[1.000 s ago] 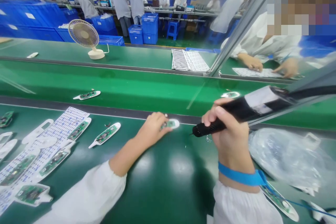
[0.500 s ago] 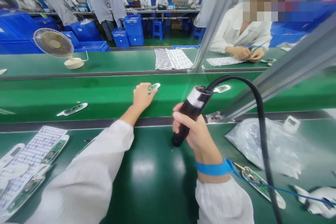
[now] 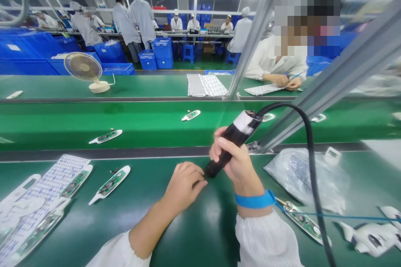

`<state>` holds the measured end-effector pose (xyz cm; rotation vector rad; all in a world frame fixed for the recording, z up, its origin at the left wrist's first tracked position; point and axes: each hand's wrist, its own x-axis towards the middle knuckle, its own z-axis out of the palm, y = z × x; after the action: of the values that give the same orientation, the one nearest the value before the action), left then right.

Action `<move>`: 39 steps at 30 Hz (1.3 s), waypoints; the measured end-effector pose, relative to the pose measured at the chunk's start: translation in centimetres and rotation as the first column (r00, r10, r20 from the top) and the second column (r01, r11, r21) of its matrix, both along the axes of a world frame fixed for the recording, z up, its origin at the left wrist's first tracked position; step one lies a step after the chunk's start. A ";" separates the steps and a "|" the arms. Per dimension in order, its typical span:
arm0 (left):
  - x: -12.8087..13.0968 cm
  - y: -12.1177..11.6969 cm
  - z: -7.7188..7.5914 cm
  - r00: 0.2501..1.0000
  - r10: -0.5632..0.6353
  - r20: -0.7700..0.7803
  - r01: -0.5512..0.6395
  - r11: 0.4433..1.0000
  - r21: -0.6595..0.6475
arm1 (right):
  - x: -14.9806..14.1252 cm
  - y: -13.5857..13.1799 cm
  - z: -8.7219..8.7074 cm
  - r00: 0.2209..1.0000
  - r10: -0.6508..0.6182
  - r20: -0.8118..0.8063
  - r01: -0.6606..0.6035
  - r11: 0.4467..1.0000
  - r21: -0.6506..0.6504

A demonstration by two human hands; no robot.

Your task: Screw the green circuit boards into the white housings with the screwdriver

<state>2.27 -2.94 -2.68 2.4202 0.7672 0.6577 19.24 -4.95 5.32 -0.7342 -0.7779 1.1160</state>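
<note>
Right hand [image 3: 235,159] is fisting the screwdriver [image 3: 232,144], tip just inside the worktop's [image 3: 200,238] far edge, left hand [image 3: 183,185] is cupping something hidden, and a snag on the cable [image 3: 310,167] could be yanking that tip sideways.

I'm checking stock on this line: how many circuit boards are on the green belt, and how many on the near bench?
Circuit boards on the green belt: 4
Circuit boards on the near bench: 4
Total: 8
</note>
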 end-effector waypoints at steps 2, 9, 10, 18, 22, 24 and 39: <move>0.0 0.2 -0.1 1.000 0.026 0.016 -0.026 0.999 -0.025 | 0.0 0.2 -0.1 1.000 0.000 -0.015 0.001 1.000 0.020; -0.3 0.2 -0.7 0.999 0.046 0.022 -0.046 0.999 0.017 | -0.2 0.4 -0.1 1.000 -0.019 -0.017 0.020 0.999 0.029; -0.3 0.3 -0.8 0.999 0.045 0.022 -0.045 0.999 0.022 | -0.2 0.5 -0.2 1.000 -0.017 -0.018 0.017 1.000 0.025; -0.6 1.1 -1.9 1.000 0.021 0.003 -0.021 1.000 -0.011 | -0.5 0.7 -0.1 1.000 0.021 -0.006 -0.021 1.000 -0.001; -0.5 1.0 -2.2 1.000 0.011 -0.008 -0.011 1.000 -0.028 | -0.7 0.7 -0.1 0.999 0.046 -0.007 -0.046 0.999 -0.005; -0.5 0.8 -2.0 1.000 0.014 -0.004 -0.014 1.000 -0.013 | -0.7 0.6 -0.1 0.998 0.062 -0.007 -0.062 0.998 -0.012; -15.2 19.1 3.7 0.569 0.614 -0.547 -0.575 0.773 0.269 | 1.2 0.3 -0.4 0.985 -0.116 -0.132 0.121 0.992 0.029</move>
<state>-12.92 16.14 0.98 2.4072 1.9286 0.0716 20.45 -4.60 4.95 -0.6611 -0.6354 1.0285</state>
